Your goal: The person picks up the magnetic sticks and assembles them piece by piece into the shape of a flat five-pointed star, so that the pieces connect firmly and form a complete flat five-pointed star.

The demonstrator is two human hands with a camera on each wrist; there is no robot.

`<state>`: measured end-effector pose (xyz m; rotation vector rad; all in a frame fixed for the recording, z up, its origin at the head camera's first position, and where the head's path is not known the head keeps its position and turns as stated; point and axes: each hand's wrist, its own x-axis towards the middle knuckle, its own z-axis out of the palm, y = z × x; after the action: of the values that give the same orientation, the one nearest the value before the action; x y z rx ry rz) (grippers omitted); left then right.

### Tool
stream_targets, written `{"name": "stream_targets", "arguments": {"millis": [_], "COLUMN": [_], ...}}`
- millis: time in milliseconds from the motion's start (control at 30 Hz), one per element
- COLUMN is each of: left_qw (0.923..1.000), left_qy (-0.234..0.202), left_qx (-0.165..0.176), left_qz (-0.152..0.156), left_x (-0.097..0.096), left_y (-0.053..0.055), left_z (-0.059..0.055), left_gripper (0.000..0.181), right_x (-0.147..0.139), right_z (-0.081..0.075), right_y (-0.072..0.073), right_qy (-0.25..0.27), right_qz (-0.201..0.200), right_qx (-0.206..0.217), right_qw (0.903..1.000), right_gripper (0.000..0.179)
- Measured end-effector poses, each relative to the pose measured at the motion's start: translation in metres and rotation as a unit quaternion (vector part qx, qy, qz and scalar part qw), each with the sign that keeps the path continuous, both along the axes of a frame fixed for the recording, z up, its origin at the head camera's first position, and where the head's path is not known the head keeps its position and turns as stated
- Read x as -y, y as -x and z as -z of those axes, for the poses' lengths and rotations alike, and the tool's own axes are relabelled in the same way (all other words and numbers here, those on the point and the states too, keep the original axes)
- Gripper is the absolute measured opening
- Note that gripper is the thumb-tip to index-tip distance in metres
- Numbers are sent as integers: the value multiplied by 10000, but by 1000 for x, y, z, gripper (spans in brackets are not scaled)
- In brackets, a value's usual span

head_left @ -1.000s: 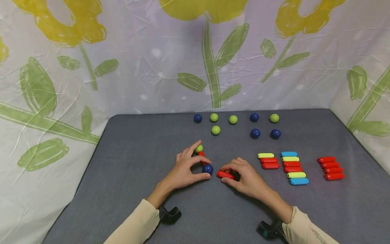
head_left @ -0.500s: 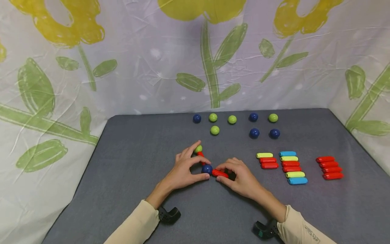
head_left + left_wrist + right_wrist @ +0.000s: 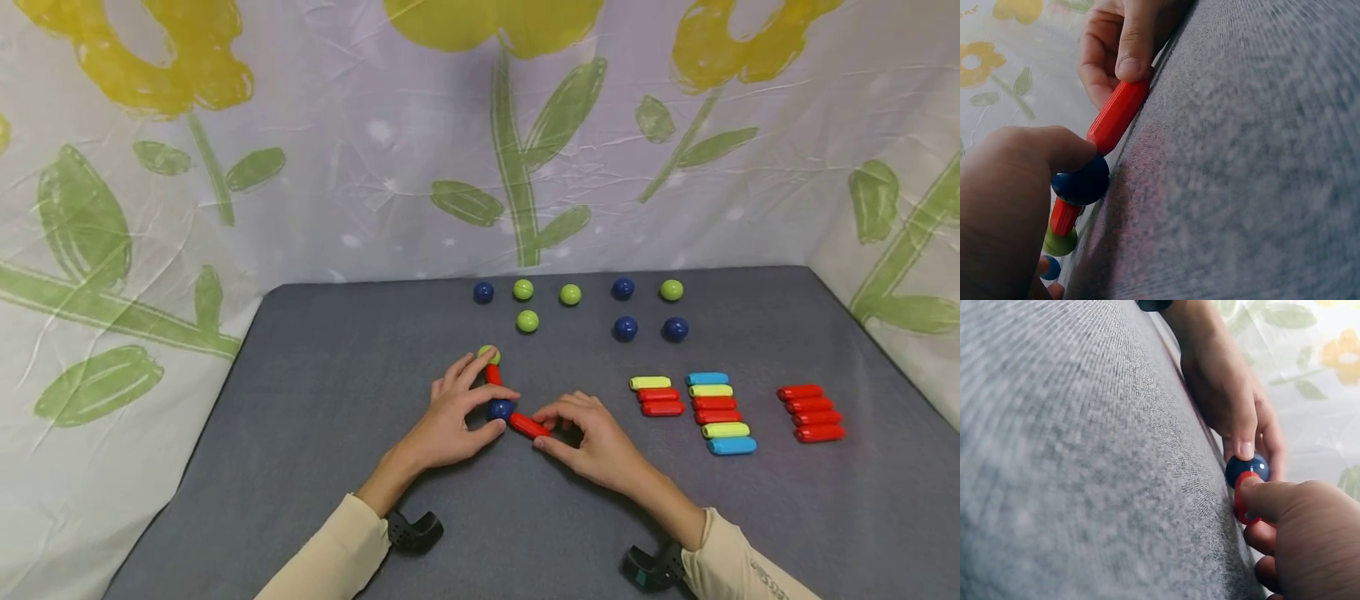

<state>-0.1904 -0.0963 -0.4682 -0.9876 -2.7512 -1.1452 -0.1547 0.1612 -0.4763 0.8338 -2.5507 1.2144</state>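
Observation:
My left hand (image 3: 450, 419) holds a dark blue ball (image 3: 501, 409) between thumb and fingers. From this ball a red stick (image 3: 492, 374) runs away toward a lime green ball (image 3: 489, 356), which a left fingertip overlaps in the head view. My right hand (image 3: 596, 432) pinches the near end of another red stick (image 3: 529, 425). That stick's other end meets the blue ball. In the left wrist view the ridged red stick (image 3: 1119, 115) lines up with the blue ball (image 3: 1082, 181). The right wrist view shows the right thumb on the red stick (image 3: 1239, 499), close beside the ball.
Several blue balls (image 3: 626, 328) and green balls (image 3: 528, 322) lie at the back of the grey table (image 3: 337, 350). To the right are rows of yellow, red and blue sticks (image 3: 718, 403), then a separate group of red sticks (image 3: 817, 418). A flowered cloth (image 3: 337, 167) hangs behind.
The right hand has moved left, bringing its red stick from apart to against the blue ball. The blue ball has shifted slightly left, and the first red stick has swung more upright in the head view.

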Motion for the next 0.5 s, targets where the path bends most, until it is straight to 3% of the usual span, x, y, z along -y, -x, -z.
{"name": "stream_targets", "arguments": {"millis": [200,500], "left_qw": [9998,9991], "left_qy": [4,74], "left_qx": [-187,-399], "left_qz": [108,118], "left_x": [1,0], "left_y": [0,1], "left_z": [2,1], "left_gripper": [30,32], "right_x": [1,0], "right_z": [2,2], "right_y": [1,5], "right_qy": [27,634], "right_qz": [-43,-59], "right_qx": [21,294], "right_qw": [10000,9975], "right_gripper": [23,20]}}
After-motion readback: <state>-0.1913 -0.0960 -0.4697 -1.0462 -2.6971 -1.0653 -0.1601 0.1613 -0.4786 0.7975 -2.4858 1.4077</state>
